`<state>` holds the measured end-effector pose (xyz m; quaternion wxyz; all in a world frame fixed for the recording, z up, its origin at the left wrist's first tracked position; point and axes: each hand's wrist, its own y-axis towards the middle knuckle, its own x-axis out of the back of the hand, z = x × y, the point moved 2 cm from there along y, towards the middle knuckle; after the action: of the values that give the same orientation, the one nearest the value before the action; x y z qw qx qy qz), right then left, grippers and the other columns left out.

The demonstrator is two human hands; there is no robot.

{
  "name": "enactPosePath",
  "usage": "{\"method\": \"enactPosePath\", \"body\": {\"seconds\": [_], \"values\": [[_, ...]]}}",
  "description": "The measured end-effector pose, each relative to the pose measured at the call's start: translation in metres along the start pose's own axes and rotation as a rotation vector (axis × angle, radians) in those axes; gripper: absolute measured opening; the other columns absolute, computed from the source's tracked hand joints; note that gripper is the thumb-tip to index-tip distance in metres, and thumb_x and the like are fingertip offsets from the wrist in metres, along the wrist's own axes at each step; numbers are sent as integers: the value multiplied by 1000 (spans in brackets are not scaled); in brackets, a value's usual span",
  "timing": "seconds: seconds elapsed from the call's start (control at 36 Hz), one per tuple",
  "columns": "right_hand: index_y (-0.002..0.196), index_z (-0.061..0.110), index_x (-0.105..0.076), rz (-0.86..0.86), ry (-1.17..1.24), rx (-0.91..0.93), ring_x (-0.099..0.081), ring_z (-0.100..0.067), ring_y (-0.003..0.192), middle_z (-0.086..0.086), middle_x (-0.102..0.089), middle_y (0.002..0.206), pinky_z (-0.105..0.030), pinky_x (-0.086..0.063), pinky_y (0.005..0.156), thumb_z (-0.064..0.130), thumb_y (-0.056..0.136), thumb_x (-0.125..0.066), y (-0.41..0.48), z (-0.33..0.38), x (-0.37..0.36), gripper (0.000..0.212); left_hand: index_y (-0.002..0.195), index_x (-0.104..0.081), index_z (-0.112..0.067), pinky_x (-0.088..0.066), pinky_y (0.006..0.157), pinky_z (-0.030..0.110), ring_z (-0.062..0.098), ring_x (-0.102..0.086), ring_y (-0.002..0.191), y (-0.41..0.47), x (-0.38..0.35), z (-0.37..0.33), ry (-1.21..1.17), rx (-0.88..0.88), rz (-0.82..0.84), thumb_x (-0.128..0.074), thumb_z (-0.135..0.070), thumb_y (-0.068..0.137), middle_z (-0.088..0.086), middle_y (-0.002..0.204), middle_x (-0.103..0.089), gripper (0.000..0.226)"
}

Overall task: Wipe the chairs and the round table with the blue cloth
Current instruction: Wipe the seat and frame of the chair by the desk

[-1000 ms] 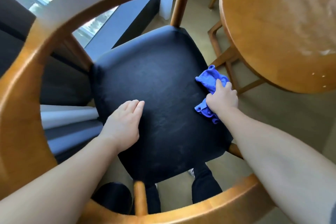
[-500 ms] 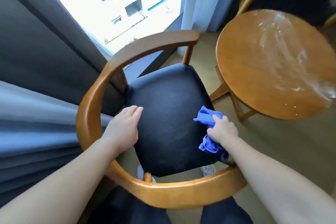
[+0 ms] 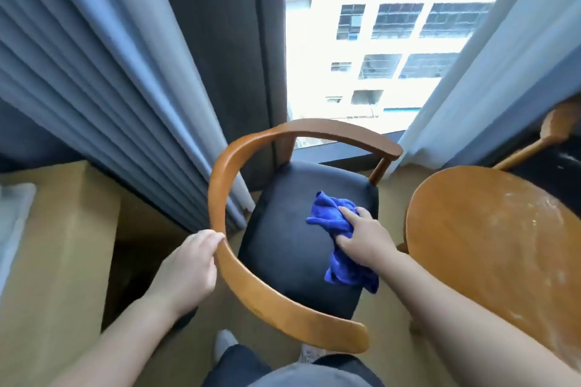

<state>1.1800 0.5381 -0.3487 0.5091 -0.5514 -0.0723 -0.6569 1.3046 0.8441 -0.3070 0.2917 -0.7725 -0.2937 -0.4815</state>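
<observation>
The right hand [image 3: 366, 237] has its fingers [image 3: 347, 215] closed on the blue cloth [image 3: 331, 218], which is bunched under the palm and pressed onto the black seat [image 3: 283, 248] of the chair; one end of the cloth spreads toward 11 o'clock from the knuckles, the other hangs out toward 6 o'clock over the seat's right edge. The left hand [image 3: 188, 267] has its fingers [image 3: 209, 237] curled over the chair's curved wooden armrest [image 3: 248, 283], clamped on the rail at the chair's 9 o'clock side. That rail sweeps round from 1 o'clock, past the left hand, and ends at about 5 o'clock of the seat, near the person's dark trousers [image 3: 239, 364].

At 3 o'clock of the chair stands the round table [image 3: 490, 248], its wooden top showing pale streaks and smears. Beyond the table, at 1 o'clock, part of a second chair [image 3: 553, 132] is visible. At 9 o'clock of the chair hang the pleated blue-grey curtains [image 3: 103, 78]; at 12 o'clock is the window [image 3: 377, 41], with a pale building outside.
</observation>
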Motion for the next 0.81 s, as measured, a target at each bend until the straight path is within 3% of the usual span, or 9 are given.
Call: {"method": "enactPosePath", "body": {"seconds": [0.19, 0.36, 0.53, 0.69, 0.81], "values": [[150, 35, -29, 54, -61, 96, -51, -26, 119, 4, -31, 151, -39, -47, 100, 45, 89, -51, -28, 12, -10, 65, 137, -46, -15, -36, 106, 26, 13, -39, 132, -95, -37, 0, -126, 228, -33, -48, -10, 92, -1, 141, -45, 46], [149, 37, -31, 91, 0, 163, -49, -22, 122, 8, -31, 151, -39, -45, 102, 40, 89, -54, -63, 30, -32, 64, 138, -45, -20, -39, 104, 26, 9, -40, 131, -148, -54, -4, -260, 336, -75, -48, -18, 93, -6, 142, -43, 45], [147, 36, -37, 162, 202, 321, -40, -2, 116, 18, -29, 148, -20, -33, 96, 36, 89, -65, -116, 62, -58, 64, 139, -40, -23, -48, 91, 24, 1, -49, 108, -172, -54, -34, -519, 354, -183, -49, -30, 96, -10, 131, -46, 44], [148, 34, -38, 185, 21, 609, -27, -14, 141, 8, -22, 157, -28, -25, 115, 43, 84, -71, -166, 73, -82, 73, 144, -30, -21, -43, 84, 19, -6, -54, 92, -181, -50, -61, -800, 390, -268, -48, -32, 97, -10, 124, -49, 51], [148, 36, -36, 161, -127, 714, -26, -21, 141, 2, -21, 158, -31, -25, 114, 50, 85, -68, -185, 62, -86, 72, 145, -28, -22, -48, 95, 27, 4, -56, 104, -193, -57, -72, -799, 381, -258, -46, -34, 97, -5, 136, -48, 53]]}}
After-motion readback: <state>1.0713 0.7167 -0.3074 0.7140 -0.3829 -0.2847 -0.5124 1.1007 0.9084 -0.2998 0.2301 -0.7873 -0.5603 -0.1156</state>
